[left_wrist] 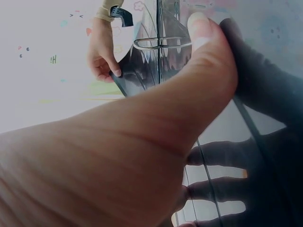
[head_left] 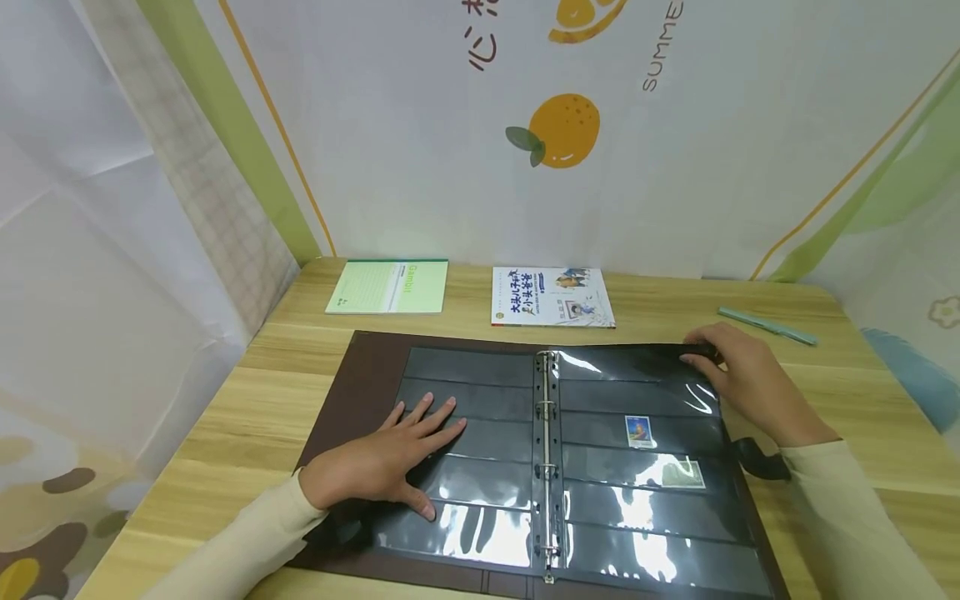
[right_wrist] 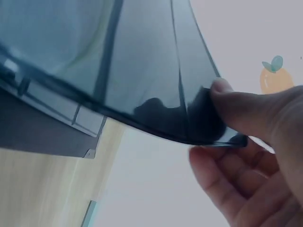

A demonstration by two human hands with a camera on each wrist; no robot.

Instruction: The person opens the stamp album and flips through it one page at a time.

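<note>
On the wooden table (head_left: pixel 225 417) a ring binder album (head_left: pixel 352 375) is laid open, spine running away from the person. Its right-hand page (head_left: pixel 637 500) is pinched at the far outer corner by the right hand (head_left: pixel 738 379), while the left page (head_left: pixel 472 400) is pressed flat by the left hand (head_left: pixel 382 462), fingers spread.

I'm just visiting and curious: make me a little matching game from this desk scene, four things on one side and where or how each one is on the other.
Things:
1. left hand
2. right hand
3. green notebook
4. pen

Places or states:
A. far right of the table
B. pinches the right page's top corner
C. flat on the left page
D. far edge, left of the picture book

Pairs: 1-C, 2-B, 3-D, 4-A
</note>
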